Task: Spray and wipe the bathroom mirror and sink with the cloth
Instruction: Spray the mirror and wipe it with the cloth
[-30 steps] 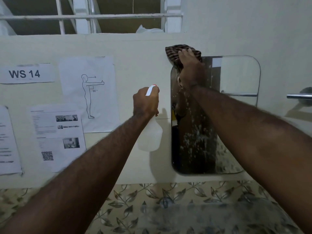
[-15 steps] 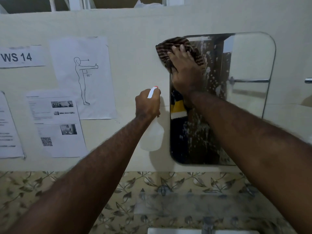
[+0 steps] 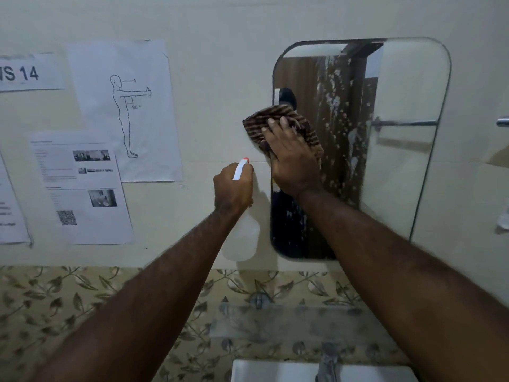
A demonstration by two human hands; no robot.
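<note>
A rounded rectangular mirror (image 3: 402, 128) hangs on the cream wall, with foam streaks and droplets down its middle. My right hand (image 3: 292, 158) presses a brown striped cloth (image 3: 264, 121) flat against the mirror's left edge, about halfway up. My left hand (image 3: 234, 188) grips a translucent white spray bottle (image 3: 242, 241) with a red-tipped nozzle, held just left of the mirror. The white sink (image 3: 264, 370) shows at the bottom edge, with a tap (image 3: 327, 365) above it.
Several printed sheets (image 3: 124, 106) are taped to the wall on the left, one marked "14". A glass shelf (image 3: 275, 321) sits under the mirror against leaf-patterned tiles (image 3: 55, 296). A metal bar end (image 3: 502, 122) sticks out at the far right.
My right hand has dragged the cloth down from the mirror's top left corner to mid-height on its left edge. The view has tilted down, bringing the sink into sight. My left hand keeps holding the bottle.
</note>
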